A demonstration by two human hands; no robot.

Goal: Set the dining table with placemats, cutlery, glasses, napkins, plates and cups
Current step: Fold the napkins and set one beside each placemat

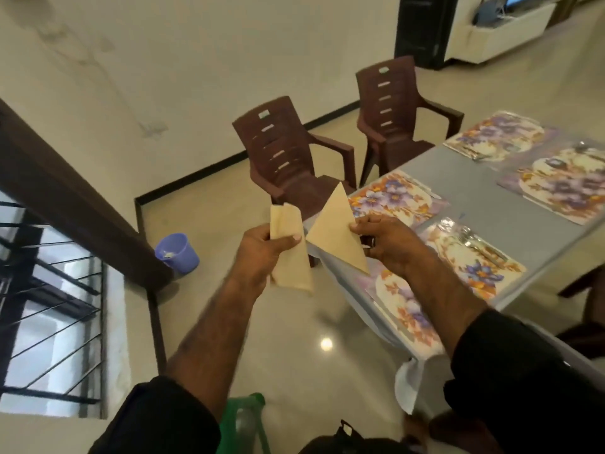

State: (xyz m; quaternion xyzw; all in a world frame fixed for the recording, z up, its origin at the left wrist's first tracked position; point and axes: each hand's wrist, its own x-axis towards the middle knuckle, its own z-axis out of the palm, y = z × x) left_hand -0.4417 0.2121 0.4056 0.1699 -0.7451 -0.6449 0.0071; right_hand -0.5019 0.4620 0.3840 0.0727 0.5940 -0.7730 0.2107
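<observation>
My left hand [262,253] grips a stack of folded cream napkins [289,247] above the floor, left of the table. My right hand [384,242] pinches one triangular cream napkin [337,232] by its right edge, over the table's near corner. The grey dining table [491,208] carries several floral placemats. The nearest placemat [425,290] lies under my right forearm and has cutlery [481,247] on its right part. The left placemat [393,199] lies just beyond the triangular napkin. Two far placemats [556,181] hold spoons [582,147].
Two brown plastic chairs [288,155] [393,116] stand by the table's far side. A purple bucket [178,252] sits on the floor by a dark wooden stair rail [65,191]. A green stool [245,417] is near my feet. Another dark chair [586,316] shows at right.
</observation>
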